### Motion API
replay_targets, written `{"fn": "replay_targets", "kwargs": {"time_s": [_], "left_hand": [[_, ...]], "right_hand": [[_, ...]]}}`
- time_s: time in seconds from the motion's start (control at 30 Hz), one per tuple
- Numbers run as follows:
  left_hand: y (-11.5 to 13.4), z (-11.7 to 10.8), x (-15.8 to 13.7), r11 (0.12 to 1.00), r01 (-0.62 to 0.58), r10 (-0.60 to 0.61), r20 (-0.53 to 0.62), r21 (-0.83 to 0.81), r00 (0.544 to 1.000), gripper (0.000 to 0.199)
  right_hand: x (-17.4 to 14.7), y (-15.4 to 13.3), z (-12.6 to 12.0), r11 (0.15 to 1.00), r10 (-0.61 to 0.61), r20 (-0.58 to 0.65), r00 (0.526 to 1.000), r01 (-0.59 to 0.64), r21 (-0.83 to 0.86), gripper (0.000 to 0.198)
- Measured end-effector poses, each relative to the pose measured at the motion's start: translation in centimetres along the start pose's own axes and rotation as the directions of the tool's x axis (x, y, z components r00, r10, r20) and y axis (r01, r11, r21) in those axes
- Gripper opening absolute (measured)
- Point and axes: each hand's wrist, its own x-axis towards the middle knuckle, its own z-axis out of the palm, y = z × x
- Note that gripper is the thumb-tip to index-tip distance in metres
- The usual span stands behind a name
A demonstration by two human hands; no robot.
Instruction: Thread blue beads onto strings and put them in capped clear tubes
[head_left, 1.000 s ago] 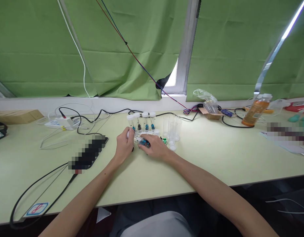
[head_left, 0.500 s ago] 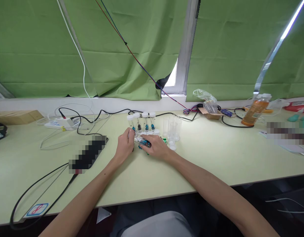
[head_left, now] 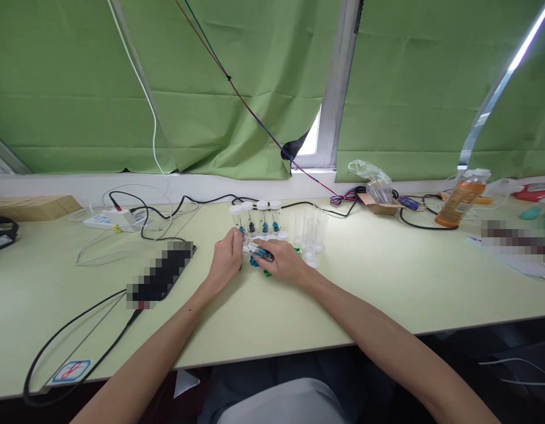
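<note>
My left hand (head_left: 228,258) is closed, its fingers wrapped round the end of a clear tube (head_left: 250,249) that points toward my other hand. My right hand (head_left: 283,260) is pinched over a small blue piece (head_left: 260,253) at the tube's other side; the fingertips partly hide it. On the table below lie more small blue pieces (head_left: 254,261) and a green piece (head_left: 267,273). Behind the hands stand several white-capped clear tubes (head_left: 262,215) with blue or dark pieces inside. Uncapped clear tubes (head_left: 315,232) stand to the right, with white caps (head_left: 310,259) near them.
A black phone-like device (head_left: 164,274) with a cable lies left. Further back are a power strip (head_left: 117,218) and black cables. On the right are a small cardboard box (head_left: 378,204) with a plastic bag and an orange drink bottle (head_left: 462,199).
My right fingers have shifted slightly at the tube, and more of the blue pieces and the green piece below shows. My left hand keeps its hold. The view has moved a little.
</note>
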Motion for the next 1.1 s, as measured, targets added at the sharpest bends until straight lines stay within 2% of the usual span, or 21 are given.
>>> {"fn": "replay_targets", "kwargs": {"time_s": [0.17, 0.33, 0.47, 0.77, 0.93, 1.1], "left_hand": [[0.0, 0.0, 0.0, 1.0, 0.017, -0.017, 0.011, -0.004, 1.0, 0.035], [0.0, 0.2, 0.2, 0.976, 0.102, -0.1, 0.017, -0.19, 0.995, 0.045], [0.1, 0.0, 0.2, 0.935, 0.159, -0.143, 0.075, -0.317, 0.987, 0.052], [0.6, 0.0, 0.2, 0.842, 0.254, -0.222, 0.122, -0.475, 0.967, 0.045], [0.4, 0.3, 0.2, 0.832, 0.257, -0.234, 0.11, -0.491, 0.966, 0.047], [0.4, 0.1, -0.1, 0.91, 0.202, -0.196, 0.052, -0.362, 0.979, 0.048]], "right_hand": [[0.1, 0.4, 0.0, 1.0, 0.007, 0.005, 1.0, -0.007, -0.012, 0.041], [0.4, 0.8, -0.1, 1.0, 0.013, -0.012, 1.0, -0.013, -0.018, 0.039], [0.5, 1.1, 0.1, 1.0, 0.013, -0.01, 1.0, -0.013, -0.015, 0.04], [0.7, 1.0, 0.0, 1.0, 0.013, -0.014, 1.0, -0.013, -0.003, 0.038], [0.7, 1.1, 0.1, 1.0, 0.013, -0.02, 1.0, -0.013, -0.01, 0.039], [0.7, 1.1, 0.1, 0.999, 0.004, -0.002, 1.0, -0.004, -0.033, 0.038]]}}
